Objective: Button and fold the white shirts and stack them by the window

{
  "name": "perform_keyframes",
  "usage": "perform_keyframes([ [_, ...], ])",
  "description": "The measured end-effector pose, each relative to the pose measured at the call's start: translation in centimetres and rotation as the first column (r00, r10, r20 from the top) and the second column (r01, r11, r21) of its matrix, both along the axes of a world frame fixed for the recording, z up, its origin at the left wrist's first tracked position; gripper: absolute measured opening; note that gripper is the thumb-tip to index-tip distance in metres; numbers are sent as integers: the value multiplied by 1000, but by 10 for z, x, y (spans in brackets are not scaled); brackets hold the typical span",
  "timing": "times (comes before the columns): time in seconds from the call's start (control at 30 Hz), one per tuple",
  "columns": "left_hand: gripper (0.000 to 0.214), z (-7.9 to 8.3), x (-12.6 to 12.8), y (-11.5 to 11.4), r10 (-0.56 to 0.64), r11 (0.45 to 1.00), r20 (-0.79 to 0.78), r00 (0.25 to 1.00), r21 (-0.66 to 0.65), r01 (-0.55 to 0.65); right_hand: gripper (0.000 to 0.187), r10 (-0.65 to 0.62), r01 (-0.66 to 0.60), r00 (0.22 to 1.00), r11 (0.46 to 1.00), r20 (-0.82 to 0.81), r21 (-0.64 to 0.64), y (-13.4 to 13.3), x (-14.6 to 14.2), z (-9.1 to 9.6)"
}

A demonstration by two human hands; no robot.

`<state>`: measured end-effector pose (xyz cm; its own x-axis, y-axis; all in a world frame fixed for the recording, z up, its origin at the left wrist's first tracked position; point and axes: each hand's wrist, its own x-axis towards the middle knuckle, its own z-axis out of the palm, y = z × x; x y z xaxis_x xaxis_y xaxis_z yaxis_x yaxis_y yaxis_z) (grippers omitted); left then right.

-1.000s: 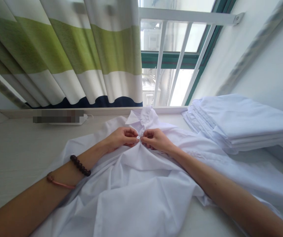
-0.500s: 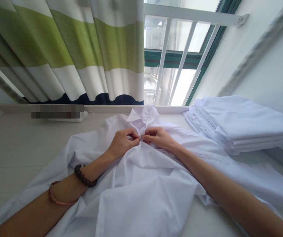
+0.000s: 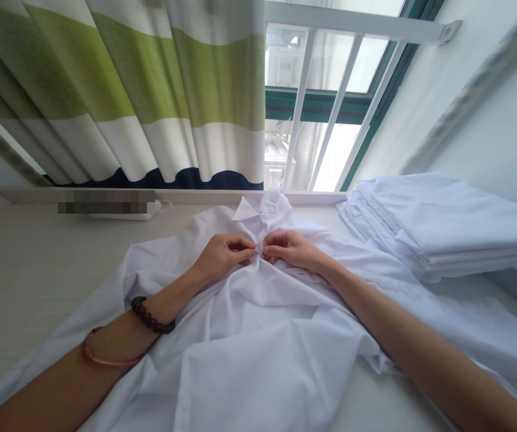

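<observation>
A: What have I got in the hands?

B: Your left hand (image 3: pixel 224 255) and right hand (image 3: pixel 290 249) are both pinched shut on the front edges of the white shirt (image 3: pixel 258 336), fingertips almost touching just below the collar (image 3: pixel 258 210).

A: Where might it slip?

B: I'd judge the thin cloth could slide out of either pinch, since the front is bunched between your forearms.

A: And the shirt itself?

B: Plain white, creased, spread on the tabletop (image 3: pixel 37 270), collar toward the window (image 3: pixel 321 120). A stack of folded white cloth (image 3: pixel 442 222) sits to the right.
</observation>
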<state>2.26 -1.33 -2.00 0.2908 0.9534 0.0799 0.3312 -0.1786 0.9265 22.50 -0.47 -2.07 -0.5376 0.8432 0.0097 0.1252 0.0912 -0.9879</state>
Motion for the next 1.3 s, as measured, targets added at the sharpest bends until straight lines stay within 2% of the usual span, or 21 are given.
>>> perform_keyframes([
  [0.2, 34, 2, -7, 0, -119, 992, 26, 993, -39, 120, 23, 2, -2, 1000, 1000, 0, 11, 0, 1, 0],
  [0.37, 28, -2, -3, 1, -33, 998, -26, 999, 47, 34, 22, 41, -42, 999, 999, 27, 28, 0, 2, -1],
  [0.53, 21, -2, 0, -2, -21, 991, -67, 998, 134, 30, 25, 58, -59, 997, 998, 43, 11, -2, 2, 2],
  [0.7, 21, 1, 0, -5, -41, 987, -66, 997, 153, 50, 24, 52, -52, 998, 999, 45, -6, -6, 1, 7],
  [1.03, 15, -3, -4, -5, -62, 983, -87, 994, 169, 76, 17, -79, 56, 988, 984, 133, 168, -11, -9, -5],
  [1.3, 13, -2, -4, -4, -63, 943, -222, 973, 306, 131, 18, -85, 39, 978, 972, 193, 233, -12, -9, -3],
])
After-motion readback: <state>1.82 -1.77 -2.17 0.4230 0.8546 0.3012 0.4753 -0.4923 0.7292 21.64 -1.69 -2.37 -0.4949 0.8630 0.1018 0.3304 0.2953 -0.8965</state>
